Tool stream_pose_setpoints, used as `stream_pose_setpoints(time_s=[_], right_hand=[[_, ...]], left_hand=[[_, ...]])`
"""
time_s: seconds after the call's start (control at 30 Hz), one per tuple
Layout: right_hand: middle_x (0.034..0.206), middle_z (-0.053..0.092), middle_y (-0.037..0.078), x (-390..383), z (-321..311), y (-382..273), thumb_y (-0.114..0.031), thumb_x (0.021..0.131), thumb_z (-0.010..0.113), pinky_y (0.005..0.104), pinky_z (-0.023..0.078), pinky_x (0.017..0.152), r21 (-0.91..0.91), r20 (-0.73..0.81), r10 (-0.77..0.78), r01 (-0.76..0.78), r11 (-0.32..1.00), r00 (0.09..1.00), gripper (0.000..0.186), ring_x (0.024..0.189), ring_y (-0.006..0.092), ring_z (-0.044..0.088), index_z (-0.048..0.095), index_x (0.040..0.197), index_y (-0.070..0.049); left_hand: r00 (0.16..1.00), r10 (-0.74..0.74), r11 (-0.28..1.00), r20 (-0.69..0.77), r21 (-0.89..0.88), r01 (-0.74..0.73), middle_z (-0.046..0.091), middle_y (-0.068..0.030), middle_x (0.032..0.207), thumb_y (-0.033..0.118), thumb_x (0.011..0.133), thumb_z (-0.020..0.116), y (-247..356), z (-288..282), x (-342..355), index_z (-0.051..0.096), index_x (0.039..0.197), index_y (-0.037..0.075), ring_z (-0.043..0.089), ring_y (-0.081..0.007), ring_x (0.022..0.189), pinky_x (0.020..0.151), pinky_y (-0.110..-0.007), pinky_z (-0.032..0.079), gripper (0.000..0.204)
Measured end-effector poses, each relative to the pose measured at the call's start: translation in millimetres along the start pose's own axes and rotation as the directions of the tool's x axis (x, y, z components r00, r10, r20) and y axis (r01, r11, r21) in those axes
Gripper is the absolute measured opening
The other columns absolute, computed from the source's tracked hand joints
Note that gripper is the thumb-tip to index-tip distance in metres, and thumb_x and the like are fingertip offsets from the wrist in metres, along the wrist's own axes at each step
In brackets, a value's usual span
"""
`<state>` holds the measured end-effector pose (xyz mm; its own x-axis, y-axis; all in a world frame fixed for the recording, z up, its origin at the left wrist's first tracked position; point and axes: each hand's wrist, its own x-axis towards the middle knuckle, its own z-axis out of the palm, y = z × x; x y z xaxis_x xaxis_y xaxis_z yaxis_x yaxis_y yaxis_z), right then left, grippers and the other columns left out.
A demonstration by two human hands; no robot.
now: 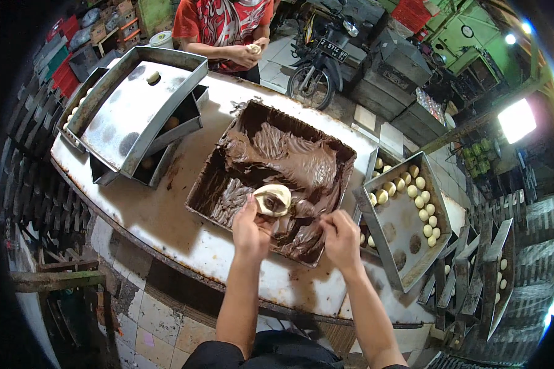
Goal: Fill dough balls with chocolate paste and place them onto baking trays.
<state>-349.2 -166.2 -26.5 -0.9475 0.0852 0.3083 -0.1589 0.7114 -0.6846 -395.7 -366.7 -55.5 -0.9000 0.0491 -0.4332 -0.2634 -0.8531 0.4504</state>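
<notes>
My left hand [250, 235] holds a flattened round of pale dough [283, 192] by its edge, fingers closed on it. A dab of brown filling [271, 203] lies in the dough's middle. Below it sits a deep rectangular tray [198, 192] on the table, smeared on its walls and heaped with glossy chocolate-brown paste [301, 161]. Over the tray's near right corner, my right hand [342, 238] is closed with thumb and fingers pinched together. Whatever it grips, if anything, is too hard to make out against the dark paste.
At right, a metal tray [393, 224] with several dough balls [423, 214] rests tilted on another. Stacked trays [135, 114] stand at left, the top one with one dough ball [153, 77]. Across the table [166, 212], a person [224, 31] handles dough. A motorbike [326, 55] stands behind.
</notes>
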Motion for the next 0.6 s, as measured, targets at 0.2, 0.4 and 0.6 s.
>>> stream_pose_setpoints(time_s=[0.2, 0.4, 0.6], right_hand=[[0.120, 0.065, 0.016, -11, -54, 58, -0.010, 0.086, 0.076, 0.0412, 0.047, 0.101, -0.159, 0.219, 0.017, 0.018, 0.987, 0.976, 0.036, 0.118, 0.0332, 0.059, 0.070, 0.121, -0.004], [0.145, 0.056, 0.015, -120, -138, 7, -0.007, 0.089, 0.078, 0.0361, 0.045, 0.109, 0.793, 0.366, -0.005, -0.309, 0.525, 0.931, 0.046, 0.133, 0.0236, 0.054, 0.067, 0.133, 0.003], [0.121, 0.066, 0.009, -220, -238, 10, 0.015, 0.089, 0.068, 0.0295, 0.056, 0.092, 0.757, 0.179, -0.107, -0.068, 0.650, 0.978, 0.033, 0.112, 0.0155, 0.065, 0.069, 0.120, 0.005]], left_hand=[[0.923, -0.222, 0.884, 0.315, 0.464, 0.054, 0.071, -0.0077, 0.119, 0.004, 0.095, 0.073, -18, 9, -69, 0.055, 0.140, -0.001, 0.068, -0.0133, 0.102, 0.090, -0.028, 0.054, 0.048], [0.876, -0.269, 0.754, 0.400, 0.653, -0.066, 0.065, -0.0088, 0.126, 0.012, 0.107, 0.058, -84, 51, -207, 0.046, 0.148, -0.001, 0.064, -0.0127, 0.107, 0.092, -0.030, 0.055, 0.045], [0.886, -0.129, 0.839, 0.445, 0.525, -0.142, 0.062, -0.0068, 0.109, 0.015, 0.103, 0.054, -182, 65, -267, 0.054, 0.131, 0.003, 0.062, -0.0101, 0.091, 0.077, -0.026, 0.053, 0.030]])
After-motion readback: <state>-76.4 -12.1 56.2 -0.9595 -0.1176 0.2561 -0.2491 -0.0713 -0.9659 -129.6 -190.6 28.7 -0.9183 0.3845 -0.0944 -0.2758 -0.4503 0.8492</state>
